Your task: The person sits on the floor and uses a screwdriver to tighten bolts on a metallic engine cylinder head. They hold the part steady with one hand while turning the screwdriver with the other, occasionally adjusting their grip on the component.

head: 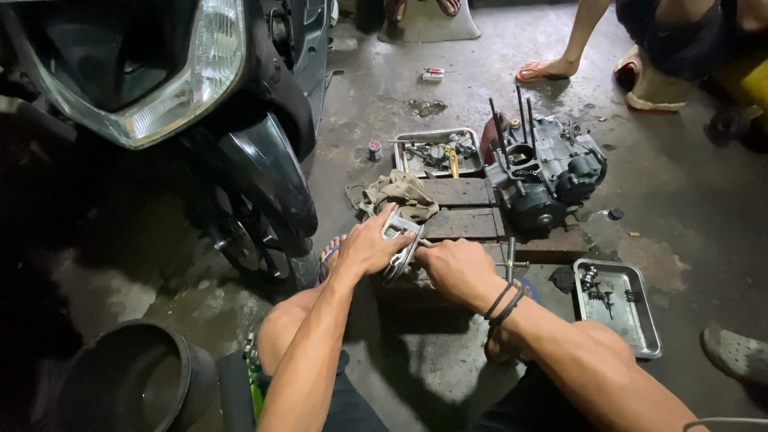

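Hands meet over a wooden block [456, 210] on the wet concrete floor [680, 176]: the left hand [368, 248] wraps over a silvery cast-metal part [398, 240], fingers curled around its ribbed rim, while the right hand [458, 268] closes beside it, apparently pinching its lower edge. Steady grip probably matters here, as the metal looks oily. Behind lie a crumpled khaki rag [400, 194], a dark finned engine case [544, 172] with upright studs, and two shallow steel trays [620, 308]

Both forearms reached forward, the left hand [366, 246] and right hand [458, 268] met, fingers [398, 237] curled tight.
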